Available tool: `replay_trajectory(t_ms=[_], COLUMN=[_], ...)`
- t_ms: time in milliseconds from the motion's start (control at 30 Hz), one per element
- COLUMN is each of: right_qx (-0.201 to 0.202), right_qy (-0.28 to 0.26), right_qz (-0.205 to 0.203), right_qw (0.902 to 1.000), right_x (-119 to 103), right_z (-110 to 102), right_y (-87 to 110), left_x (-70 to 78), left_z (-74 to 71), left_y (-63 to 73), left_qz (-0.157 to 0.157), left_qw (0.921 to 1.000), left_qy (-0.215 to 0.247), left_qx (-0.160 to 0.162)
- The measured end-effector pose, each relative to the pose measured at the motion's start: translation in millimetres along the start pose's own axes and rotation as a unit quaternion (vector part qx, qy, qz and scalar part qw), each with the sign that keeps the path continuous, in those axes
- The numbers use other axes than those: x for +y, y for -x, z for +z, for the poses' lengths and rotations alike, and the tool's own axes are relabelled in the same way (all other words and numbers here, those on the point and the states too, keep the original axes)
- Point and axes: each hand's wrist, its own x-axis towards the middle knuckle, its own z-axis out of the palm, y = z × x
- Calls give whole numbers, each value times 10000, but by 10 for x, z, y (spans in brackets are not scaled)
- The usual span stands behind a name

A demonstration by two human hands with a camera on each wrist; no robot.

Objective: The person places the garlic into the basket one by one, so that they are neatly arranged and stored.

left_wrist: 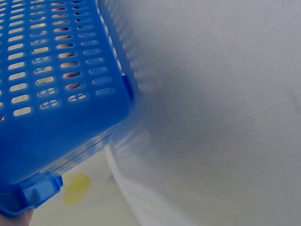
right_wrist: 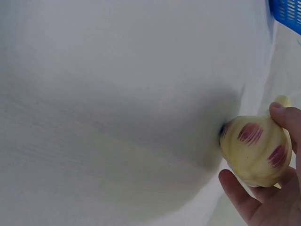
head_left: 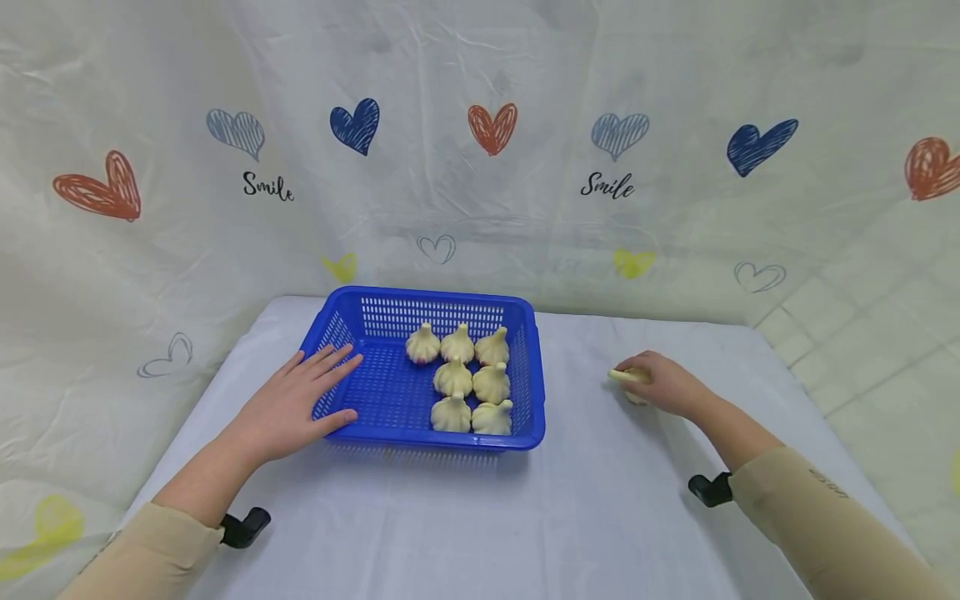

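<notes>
My left hand (head_left: 288, 408) rests with spread, straight fingers on the left rim of a blue plastic basket (head_left: 534, 375). Several garlic bulbs (head_left: 453, 377), pale with thick stems, sit grouped in the basket's right half. To the right of the basket, my right hand (head_left: 660, 383) holds another garlic bulb (right_wrist: 256, 148) close over the white table cloth. The right wrist view shows purple streaks on this bulb, with the thumb near its stem and the fingers beneath. In the left wrist view the slotted basket side (left_wrist: 51, 84) hides nearly all of the left hand.
A white cloth (head_left: 465, 525) covers the table. Behind it hangs a pale sheet (head_left: 540, 200) printed with hearts and the word Smile. Both wrists carry a black camera mount, one (head_left: 245, 527) on the left and one (head_left: 709, 489) on the right.
</notes>
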Motion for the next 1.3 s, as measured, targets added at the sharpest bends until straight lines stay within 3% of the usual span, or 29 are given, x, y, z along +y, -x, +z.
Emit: replay_trajectory(t_ms=[333, 633, 1300], right_qx=[266, 347, 406], right_qy=[123, 150, 437], right_qz=[-17, 285, -96], right_qw=[9996, 9989, 9982], right_x=[-86, -154, -273], right_z=[-58, -116, -182], right_y=[49, 91, 143], left_x=[1, 8, 15], left_z=[-6, -4, -5], left_y=[1, -11, 0], left_qz=[29, 29, -30], left_qw=[10000, 10000, 10000], left_qy=[16, 16, 52], left_qx=[9, 4, -70])
